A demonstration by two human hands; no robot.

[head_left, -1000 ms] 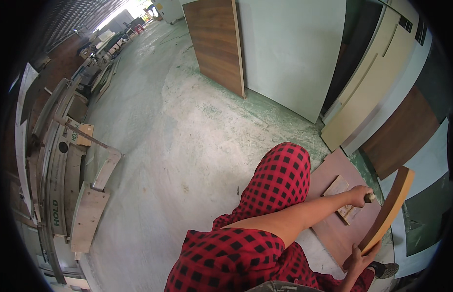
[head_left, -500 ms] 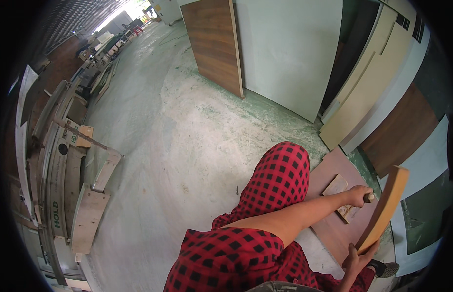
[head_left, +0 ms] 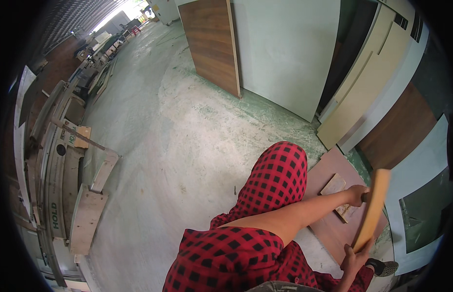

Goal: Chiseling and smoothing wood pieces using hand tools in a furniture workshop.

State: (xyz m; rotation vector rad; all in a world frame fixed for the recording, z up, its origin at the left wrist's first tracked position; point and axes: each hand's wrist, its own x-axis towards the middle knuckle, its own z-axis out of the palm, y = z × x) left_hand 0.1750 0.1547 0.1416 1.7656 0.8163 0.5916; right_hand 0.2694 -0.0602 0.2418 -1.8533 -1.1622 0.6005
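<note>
My left hand [head_left: 357,195], at the end of an arm reaching to the right, is closed around a short handled tool [head_left: 365,197]. Only its dark handle end shows, and its working part is hidden. Beneath that hand lies a small worn wooden block [head_left: 334,185] on a flat pinkish-brown board [head_left: 329,232]. My right hand [head_left: 355,260], lower down, grips the bottom end of a long, slightly curved yellowish wooden bar [head_left: 373,209]. The bar stands up at a slant, its edge right by the tool's handle end; whether they touch I cannot tell.
Large panels lean at the right, among them a brown wood-grain panel [head_left: 210,44], a pale grey-blue one [head_left: 287,53] and a cream one [head_left: 350,102]. Timber offcuts and boards [head_left: 87,221] are stacked along the left. My shod foot [head_left: 385,267] rests beside the board.
The wooden bar has swung left, toward my left hand, and now covers part of the tool's handle end. Both hands keep their grip and nearly the same place.
</note>
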